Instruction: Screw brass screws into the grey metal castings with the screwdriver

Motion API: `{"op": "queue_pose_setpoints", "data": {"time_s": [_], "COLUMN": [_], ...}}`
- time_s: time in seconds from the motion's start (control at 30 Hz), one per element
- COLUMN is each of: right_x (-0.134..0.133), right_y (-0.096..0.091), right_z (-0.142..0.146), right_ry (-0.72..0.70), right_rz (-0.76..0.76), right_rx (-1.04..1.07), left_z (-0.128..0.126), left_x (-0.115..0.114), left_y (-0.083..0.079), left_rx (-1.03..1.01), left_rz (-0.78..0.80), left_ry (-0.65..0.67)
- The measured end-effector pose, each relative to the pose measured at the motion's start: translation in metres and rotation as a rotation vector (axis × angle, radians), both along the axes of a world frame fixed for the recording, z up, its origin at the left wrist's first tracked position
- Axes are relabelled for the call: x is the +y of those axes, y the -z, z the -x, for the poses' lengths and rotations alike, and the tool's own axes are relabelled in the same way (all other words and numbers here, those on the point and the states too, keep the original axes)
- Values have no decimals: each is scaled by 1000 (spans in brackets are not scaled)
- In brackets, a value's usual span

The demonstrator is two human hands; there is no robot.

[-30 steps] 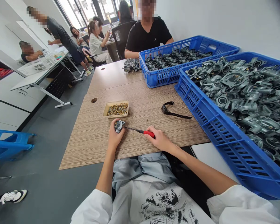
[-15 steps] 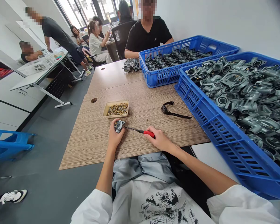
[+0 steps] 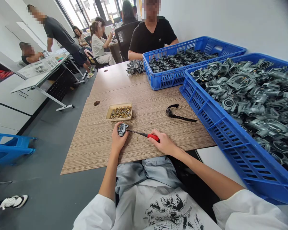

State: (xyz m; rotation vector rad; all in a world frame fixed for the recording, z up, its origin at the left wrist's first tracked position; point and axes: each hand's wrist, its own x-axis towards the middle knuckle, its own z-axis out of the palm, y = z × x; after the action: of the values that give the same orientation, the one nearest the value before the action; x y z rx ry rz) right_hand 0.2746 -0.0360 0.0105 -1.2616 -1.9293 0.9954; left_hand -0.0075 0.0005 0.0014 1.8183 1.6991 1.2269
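Now my left hand [image 3: 118, 140] is curled around a gray carburetor [image 3: 122, 129], over the counter [image 3: 91, 143] and just this side of the tray [image 3: 118, 119] of brass bits [image 3: 121, 112]. My right hand [image 3: 163, 143] grips a screwdriver [image 3: 153, 137] by its red handle, and its thin end reaches the carburetor's side. A black watch [image 3: 169, 112] lies farther right.

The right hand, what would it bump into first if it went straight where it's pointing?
Probably the metal part in the left hand: the screwdriver in the right hand points straight at it. A gold piece lies beside that line, but depth is hard to judge.
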Motion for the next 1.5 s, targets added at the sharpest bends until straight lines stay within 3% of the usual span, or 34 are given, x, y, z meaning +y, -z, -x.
{"op": "queue_pose_setpoints", "data": {"time_s": [1.5], "right_x": [0], "right_y": [-2], "right_z": [0], "right_ry": [3], "right_rz": [6], "right_rx": [2], "left_z": [-1], "left_x": [-2], "left_y": [-3], "left_rx": [0], "left_rz": [10], "left_ry": [-5]}}
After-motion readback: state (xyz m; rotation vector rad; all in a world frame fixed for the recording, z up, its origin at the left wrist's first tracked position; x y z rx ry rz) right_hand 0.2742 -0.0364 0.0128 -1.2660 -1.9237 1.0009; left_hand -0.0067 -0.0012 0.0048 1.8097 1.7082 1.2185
